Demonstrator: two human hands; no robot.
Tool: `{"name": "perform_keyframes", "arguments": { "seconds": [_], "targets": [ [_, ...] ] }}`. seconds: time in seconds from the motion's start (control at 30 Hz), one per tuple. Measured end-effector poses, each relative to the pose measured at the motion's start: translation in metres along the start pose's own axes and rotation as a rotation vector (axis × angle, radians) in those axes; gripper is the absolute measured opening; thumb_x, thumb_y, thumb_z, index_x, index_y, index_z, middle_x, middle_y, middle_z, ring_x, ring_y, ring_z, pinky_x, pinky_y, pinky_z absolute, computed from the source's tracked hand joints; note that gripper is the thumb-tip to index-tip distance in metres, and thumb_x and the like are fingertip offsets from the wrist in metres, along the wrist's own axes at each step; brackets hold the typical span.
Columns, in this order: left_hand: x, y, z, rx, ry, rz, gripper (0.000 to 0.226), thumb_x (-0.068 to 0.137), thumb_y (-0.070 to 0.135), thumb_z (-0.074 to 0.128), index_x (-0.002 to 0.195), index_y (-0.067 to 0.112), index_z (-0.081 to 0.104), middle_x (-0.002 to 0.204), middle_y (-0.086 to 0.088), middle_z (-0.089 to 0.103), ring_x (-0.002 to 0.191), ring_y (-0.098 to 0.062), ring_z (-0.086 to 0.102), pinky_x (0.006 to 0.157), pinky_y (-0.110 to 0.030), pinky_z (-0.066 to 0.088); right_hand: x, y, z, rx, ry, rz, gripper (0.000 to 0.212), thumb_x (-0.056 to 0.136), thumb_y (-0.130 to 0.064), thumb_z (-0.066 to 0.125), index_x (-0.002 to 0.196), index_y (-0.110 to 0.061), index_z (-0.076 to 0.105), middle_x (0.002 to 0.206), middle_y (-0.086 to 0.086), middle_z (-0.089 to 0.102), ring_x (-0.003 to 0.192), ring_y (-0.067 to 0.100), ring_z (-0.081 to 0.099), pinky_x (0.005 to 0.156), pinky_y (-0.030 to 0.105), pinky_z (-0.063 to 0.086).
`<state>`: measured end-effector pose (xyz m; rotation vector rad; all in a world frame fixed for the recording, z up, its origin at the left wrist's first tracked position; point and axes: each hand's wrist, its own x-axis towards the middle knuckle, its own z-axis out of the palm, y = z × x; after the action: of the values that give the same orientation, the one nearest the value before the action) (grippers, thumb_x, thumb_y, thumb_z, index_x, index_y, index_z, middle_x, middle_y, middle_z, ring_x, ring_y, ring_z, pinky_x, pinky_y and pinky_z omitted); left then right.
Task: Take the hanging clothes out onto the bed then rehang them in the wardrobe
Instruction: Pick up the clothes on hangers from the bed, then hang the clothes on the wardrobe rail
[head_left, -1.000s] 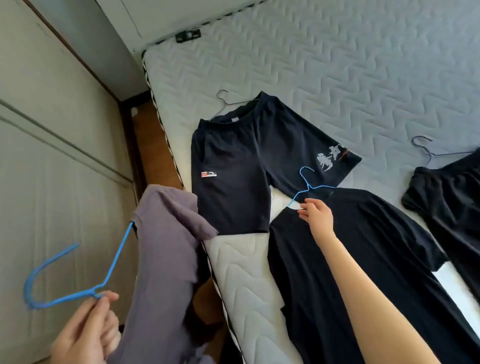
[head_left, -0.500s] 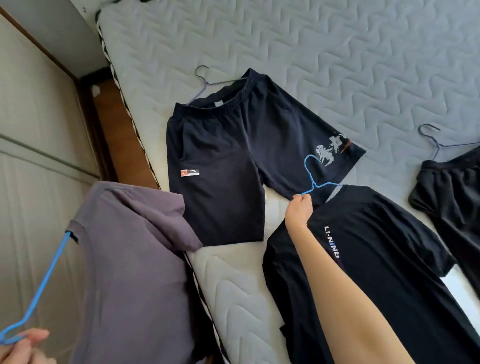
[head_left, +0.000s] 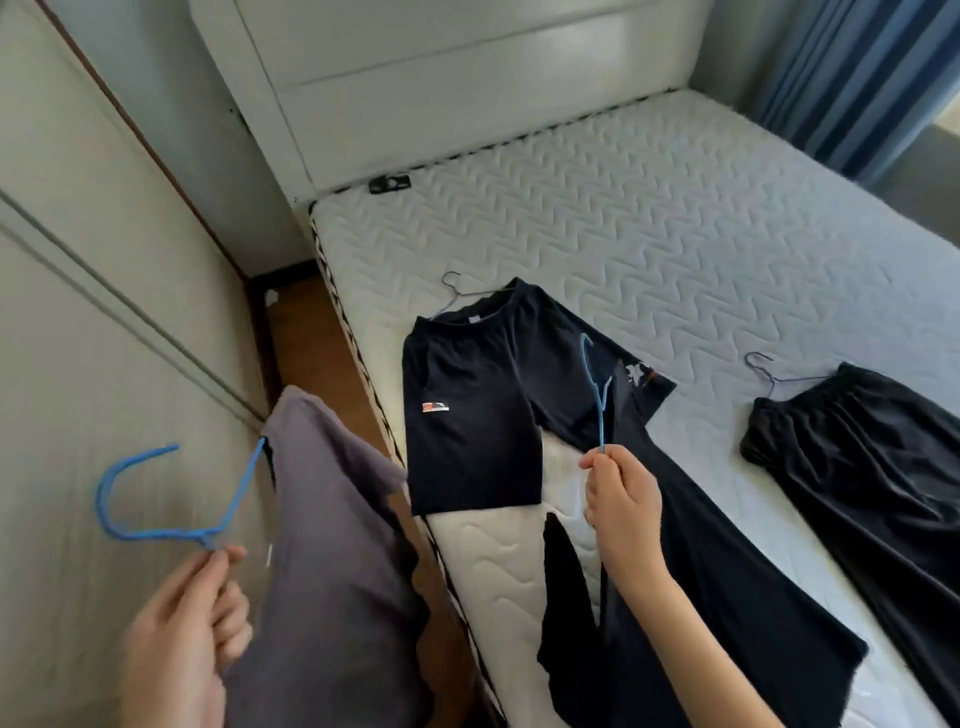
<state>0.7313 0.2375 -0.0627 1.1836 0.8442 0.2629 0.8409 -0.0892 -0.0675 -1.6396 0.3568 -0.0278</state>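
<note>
My left hand pinches the neck of a blue wire hanger that carries a grey-purple shirt, hanging between the wardrobe and the bed. My right hand grips a second blue hanger by its neck and holds it upright; a black T-shirt hangs from it, lifted partly off the mattress. Navy shorts with a grey hanger lie flat on the bed. Another black garment with its grey hanger lies at the right.
Closed wardrobe doors fill the left side. A narrow strip of wooden floor runs between wardrobe and bed. A white headboard stands at the back, blue curtains at the far right.
My right hand has lifted the blue hanger upright, pulling the black T-shirt up off the bed. My left hand with the grey-purple shirt is back in view; the camera has tilted up.
</note>
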Motion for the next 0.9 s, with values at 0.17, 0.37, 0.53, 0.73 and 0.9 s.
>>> {"name": "perform_keyframes", "arguments": {
  "seconds": [0.17, 0.37, 0.53, 0.73, 0.9],
  "targets": [
    [-0.077, 0.069, -0.007, -0.030, -0.028, 0.139, 0.027, 0.101, 0.010, 0.042, 0.077, 0.010, 0.056, 0.034, 0.013, 0.027, 0.027, 0.001, 0.020, 0.035, -0.010, 0.013, -0.088, -0.083, 0.005, 0.082, -0.226, -0.033, 0.023, 0.091, -0.004, 0.047, 0.068, -0.006, 0.053, 0.050, -0.002, 0.029, 0.045, 0.012, 0.022, 0.040, 0.022, 0.018],
    [-0.143, 0.112, -0.065, -0.037, -0.085, 0.280, 0.025, 0.099, 0.012, 0.047, 0.078, 0.010, 0.060, 0.040, 0.010, 0.029, 0.032, -0.003, 0.022, 0.031, -0.014, 0.019, -0.193, -0.149, 0.022, 0.092, -0.447, -0.178, 0.022, 0.091, 0.000, 0.047, 0.071, -0.001, 0.054, 0.051, 0.000, 0.027, 0.044, 0.011, 0.022, 0.037, 0.015, 0.018],
    [-0.202, 0.126, -0.117, -0.041, -0.064, 0.323, 0.025, 0.099, 0.012, 0.047, 0.078, 0.010, 0.060, 0.046, 0.010, 0.026, 0.037, -0.005, 0.020, 0.034, -0.016, 0.016, -0.266, -0.172, 0.046, 0.076, -0.668, -0.243, 0.022, 0.094, -0.001, 0.045, 0.075, 0.004, 0.056, 0.055, 0.006, 0.025, 0.044, 0.012, 0.021, 0.038, 0.018, 0.015],
    [-0.257, 0.107, -0.175, 0.009, 0.058, 0.297, 0.022, 0.098, 0.012, 0.050, 0.078, 0.011, 0.060, 0.051, 0.008, 0.023, 0.042, -0.006, 0.015, 0.040, -0.016, 0.010, -0.309, -0.164, 0.074, -0.045, -0.985, -0.167, 0.026, 0.096, -0.003, 0.044, 0.073, 0.001, 0.054, 0.055, 0.004, 0.025, 0.043, 0.011, 0.021, 0.039, 0.017, 0.015],
    [-0.286, 0.081, -0.216, -0.043, 0.281, 0.192, 0.022, 0.097, 0.011, 0.051, 0.078, 0.010, 0.062, 0.051, 0.007, 0.024, 0.041, -0.007, 0.016, 0.039, -0.015, 0.011, -0.321, -0.148, 0.109, -0.210, -1.256, -0.039, 0.029, 0.097, -0.003, 0.041, 0.072, 0.000, 0.054, 0.054, 0.000, 0.024, 0.045, 0.010, 0.019, 0.041, 0.015, 0.012]
  ]
}}
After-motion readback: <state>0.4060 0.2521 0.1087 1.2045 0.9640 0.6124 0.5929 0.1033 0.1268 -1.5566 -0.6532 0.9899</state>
